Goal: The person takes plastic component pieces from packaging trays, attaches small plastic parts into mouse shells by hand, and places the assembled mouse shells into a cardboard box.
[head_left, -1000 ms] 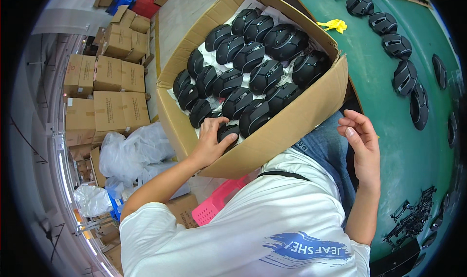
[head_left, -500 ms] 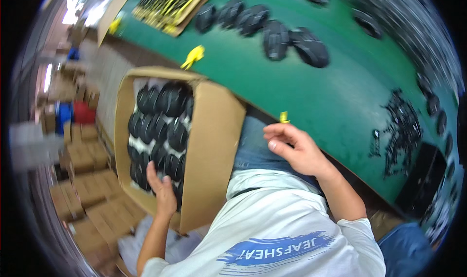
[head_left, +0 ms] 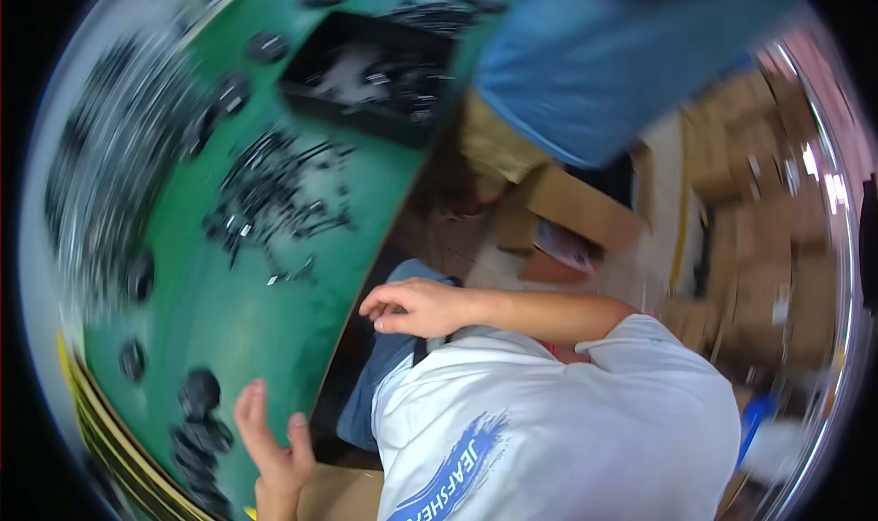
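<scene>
My left hand point(head_left: 277, 440) is raised at the near edge of the green table point(head_left: 247, 324), its thumb and fingers apart and nothing in them. Beneath it shows part of a cardboard box point(head_left: 338, 494). My right hand point(head_left: 416, 308) hovers in front of my waist, fingers loosely bent with the thumb apart, holding nothing. A row of black rounded pieces point(head_left: 203, 429) lies on the table left of my left hand. Farther along is a loose pile of small black parts point(head_left: 279, 192). Their exact kind is blurred.
A black open bin point(head_left: 302, 96) with small parts stands on the far table end. Beside it is a person in blue clothing point(head_left: 594, 73). An open carton point(head_left: 585, 210) sits on the floor, with stacked cartons point(head_left: 750, 219) at the right. Yellow-and-black strips point(head_left: 119, 439) lie lower left.
My view has swung to the right, bringing the person and black bin into sight. My left hand has come away from the black pieces in the box, which is now mostly out of view.
</scene>
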Motion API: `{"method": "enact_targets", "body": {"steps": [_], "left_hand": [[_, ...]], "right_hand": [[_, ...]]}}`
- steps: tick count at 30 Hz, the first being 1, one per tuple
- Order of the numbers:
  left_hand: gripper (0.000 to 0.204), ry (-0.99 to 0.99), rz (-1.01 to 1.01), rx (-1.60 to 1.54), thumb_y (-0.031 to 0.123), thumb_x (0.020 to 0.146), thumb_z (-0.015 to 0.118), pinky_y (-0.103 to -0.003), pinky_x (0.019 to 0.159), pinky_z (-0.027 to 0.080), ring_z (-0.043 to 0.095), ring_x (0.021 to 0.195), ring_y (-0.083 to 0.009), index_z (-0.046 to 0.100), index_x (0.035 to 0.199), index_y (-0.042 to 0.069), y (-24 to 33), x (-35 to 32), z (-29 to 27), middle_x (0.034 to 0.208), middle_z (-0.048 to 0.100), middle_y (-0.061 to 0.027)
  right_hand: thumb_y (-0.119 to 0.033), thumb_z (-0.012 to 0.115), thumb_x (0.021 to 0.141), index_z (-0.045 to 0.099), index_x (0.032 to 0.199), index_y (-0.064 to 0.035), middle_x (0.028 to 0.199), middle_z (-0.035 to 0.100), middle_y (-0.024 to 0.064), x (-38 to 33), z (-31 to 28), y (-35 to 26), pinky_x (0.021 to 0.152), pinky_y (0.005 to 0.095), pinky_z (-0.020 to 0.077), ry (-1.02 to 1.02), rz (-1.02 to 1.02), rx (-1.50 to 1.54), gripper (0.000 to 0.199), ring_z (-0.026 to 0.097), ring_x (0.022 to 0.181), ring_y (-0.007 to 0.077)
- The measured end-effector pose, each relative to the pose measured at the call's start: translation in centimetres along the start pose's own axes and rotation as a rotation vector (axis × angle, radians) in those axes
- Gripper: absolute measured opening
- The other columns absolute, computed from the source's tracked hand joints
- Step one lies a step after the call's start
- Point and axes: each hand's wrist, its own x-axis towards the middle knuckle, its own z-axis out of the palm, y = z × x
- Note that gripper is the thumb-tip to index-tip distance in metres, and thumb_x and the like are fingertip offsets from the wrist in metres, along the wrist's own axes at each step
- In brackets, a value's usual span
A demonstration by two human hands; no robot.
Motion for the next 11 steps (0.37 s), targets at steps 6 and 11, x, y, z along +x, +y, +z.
{"method": "enact_targets", "body": {"steps": [6, 11], "left_hand": [[0.048, -0.519, 0.573, -0.16, 0.009, 0.085, 0.077, -0.047, 0.103, 0.049, 0.063, 0.119, -0.034, 0.066, 0.132, 0.004, 2.3, 16.3, 7.1, 0.128, 0.067, -0.0133], [0.045, -0.633, 0.883, 0.041, 0.014, 0.087, 0.076, -0.05, 0.116, 0.041, 0.062, 0.121, -0.0322, 0.067, 0.131, 0.008, 1.3, 20.5, 12.2, 0.13, 0.066, -0.0135]], "right_hand": [[-0.025, 0.069, 0.101, 0.069, 0.131, -0.0066, 0.119, 0.077, 0.0159, -10.9, -1.7, 7.8, 0.097, 0.0394, 0.0575, 0.594, 0.332, 0.017, 0.035, 0.074, 0.11, 0.028], [-0.028, 0.068, 0.097, 0.073, 0.125, -0.0084, 0.119, 0.077, 0.0182, -18.0, -0.4, 18.2, 0.096, 0.0421, 0.0573, 0.729, 0.556, -0.243, 0.034, 0.075, 0.108, 0.0313]]}}
